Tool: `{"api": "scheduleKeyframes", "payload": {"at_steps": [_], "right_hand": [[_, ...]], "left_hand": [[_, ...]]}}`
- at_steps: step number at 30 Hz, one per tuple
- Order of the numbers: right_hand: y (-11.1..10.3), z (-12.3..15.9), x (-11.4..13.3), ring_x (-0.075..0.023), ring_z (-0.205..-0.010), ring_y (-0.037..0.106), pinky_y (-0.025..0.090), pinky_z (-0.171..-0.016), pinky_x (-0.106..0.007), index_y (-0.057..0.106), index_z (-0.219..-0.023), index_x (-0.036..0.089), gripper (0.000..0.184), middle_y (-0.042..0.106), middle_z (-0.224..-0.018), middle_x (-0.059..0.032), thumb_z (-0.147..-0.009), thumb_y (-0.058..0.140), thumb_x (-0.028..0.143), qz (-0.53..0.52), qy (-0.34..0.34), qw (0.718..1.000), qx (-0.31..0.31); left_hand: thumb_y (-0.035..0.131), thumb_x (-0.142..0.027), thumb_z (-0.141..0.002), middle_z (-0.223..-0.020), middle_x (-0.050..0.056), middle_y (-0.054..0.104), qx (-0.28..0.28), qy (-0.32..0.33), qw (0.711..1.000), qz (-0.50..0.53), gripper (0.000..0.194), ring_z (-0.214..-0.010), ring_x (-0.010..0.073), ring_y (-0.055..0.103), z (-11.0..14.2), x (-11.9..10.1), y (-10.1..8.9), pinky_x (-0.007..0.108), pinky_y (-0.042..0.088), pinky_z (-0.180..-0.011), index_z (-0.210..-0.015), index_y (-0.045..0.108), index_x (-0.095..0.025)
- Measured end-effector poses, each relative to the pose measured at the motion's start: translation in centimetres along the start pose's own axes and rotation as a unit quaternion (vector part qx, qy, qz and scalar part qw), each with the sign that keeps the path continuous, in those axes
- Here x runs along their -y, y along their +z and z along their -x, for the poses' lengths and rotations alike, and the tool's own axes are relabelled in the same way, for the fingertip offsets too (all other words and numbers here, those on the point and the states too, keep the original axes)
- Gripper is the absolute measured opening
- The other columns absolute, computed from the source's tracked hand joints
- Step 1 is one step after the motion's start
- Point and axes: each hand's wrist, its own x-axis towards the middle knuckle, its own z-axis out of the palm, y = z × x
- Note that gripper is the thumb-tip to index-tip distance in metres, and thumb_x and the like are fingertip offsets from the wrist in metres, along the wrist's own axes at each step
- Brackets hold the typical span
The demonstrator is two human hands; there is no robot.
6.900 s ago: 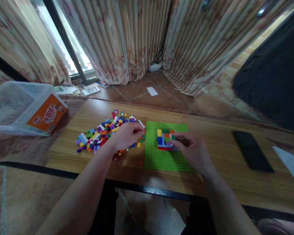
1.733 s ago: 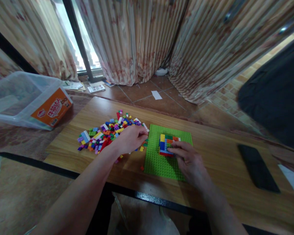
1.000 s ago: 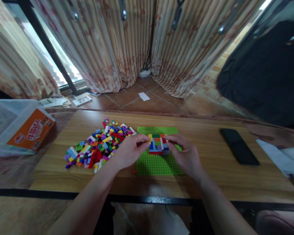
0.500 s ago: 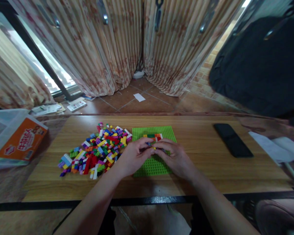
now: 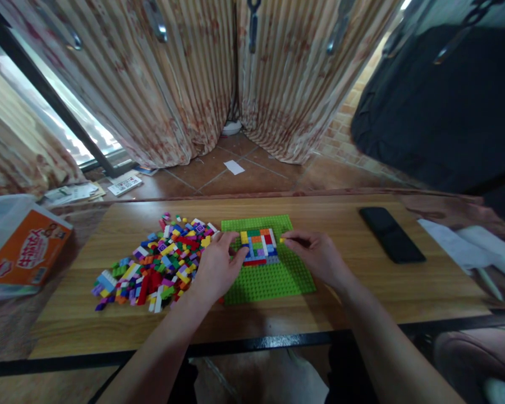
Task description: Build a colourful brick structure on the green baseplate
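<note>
A green studded baseplate [image 5: 269, 283] lies on the wooden table, with a flat multicoloured block of building bricks [image 5: 258, 244] on its upper middle part. My right hand [image 5: 317, 255] is just right of that block, pinching a small yellow brick [image 5: 282, 240] between thumb and forefinger. At the block's left side is my left hand [image 5: 219, 264], thumb and forefinger apart, thumb tip close to the bricks. No brick shows in its grasp, though the palm side is hidden. Beside this hand, to the left, spreads a pile of loose bricks [image 5: 164, 269] in many colours.
On the right of the table [image 5: 340, 219] lies a black phone [image 5: 391, 234], with white papers [image 5: 450, 247] beyond it. A clear plastic box with an orange label [image 5: 27, 247] stands off the left end. Patterned curtains [image 5: 185, 101] hang behind.
My hands have moved apart from their meeting point over the baseplate, uncovering the brick block. The right hand has gone right with the yellow brick, the left hand left. The view has shifted slightly.
</note>
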Motion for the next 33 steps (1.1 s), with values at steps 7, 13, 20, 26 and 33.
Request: {"api": "scheduleKeyframes", "payload": {"at_steps": [7, 13, 20, 26, 33], "right_hand": [[0.0, 0.3, 0.5, -0.0158, -0.069, 0.066, 0.049, -0.065, -0.027, 0.075, -0.083, 0.020, 0.019, 0.075, -0.076, -0.0021, -0.082, 0.061, 0.032, 0.052, 0.059, 0.995, 0.057], [0.5, 0.4, 1.2, -0.0159, -0.069, 0.066, 0.046, -0.066, -0.028, 0.075, -0.078, 0.020, 0.015, 0.075, -0.077, -0.0024, -0.079, 0.064, 0.030, 0.090, 0.070, 0.992, 0.058], [0.8, 0.4, 1.2, -0.0157, -0.067, 0.064, 0.043, -0.064, -0.028, 0.075, -0.076, 0.021, 0.016, 0.074, -0.075, -0.0018, -0.079, 0.066, 0.034, 0.109, 0.094, 0.987, 0.074], [1.0, 0.2, 1.0, -0.0145, -0.065, 0.061, 0.042, -0.062, -0.028, 0.074, -0.074, 0.020, 0.018, 0.072, -0.071, -0.0014, -0.077, 0.068, 0.037, 0.083, 0.110, 0.987, 0.078], [0.9, -0.8, -0.7, -0.0108, -0.051, 0.049, 0.033, -0.049, -0.026, 0.074, -0.068, 0.019, 0.026, 0.064, -0.057, 0.0005, -0.067, 0.074, 0.045, 0.029, 0.150, 0.984, 0.091]], "left_hand": [[0.060, -0.028, -0.087, -0.100, 0.009, 0.064, 0.036, 0.018, 0.999, -0.010, 0.030, -0.082, 0.0203, 0.063, 0.1, 0.2, 0.8, 0.035, 0.052, -0.076, -0.114, 0.058, -0.014], [0.061, -0.027, -0.087, -0.101, 0.009, 0.065, 0.042, 0.013, 0.999, 0.005, 0.031, -0.083, 0.0201, 0.063, 0.0, 0.2, 1.0, 0.035, 0.052, -0.076, -0.115, 0.057, -0.014], [0.061, -0.027, -0.088, -0.101, 0.010, 0.065, 0.039, 0.021, 0.999, -0.009, 0.033, -0.088, 0.0223, 0.064, 0.2, 0.2, 1.1, 0.037, 0.053, -0.080, -0.117, 0.057, -0.012], [0.061, -0.026, -0.087, -0.104, 0.011, 0.065, 0.036, 0.025, 0.999, -0.002, 0.032, -0.094, 0.0233, 0.063, 0.2, 0.3, 1.1, 0.038, 0.053, -0.083, -0.117, 0.056, -0.013], [0.061, -0.021, -0.086, -0.105, 0.012, 0.064, 0.043, 0.005, 0.999, 0.017, 0.031, -0.093, 0.0236, 0.063, 0.3, -0.3, 1.2, 0.039, 0.052, -0.084, -0.116, 0.057, -0.012]]}}
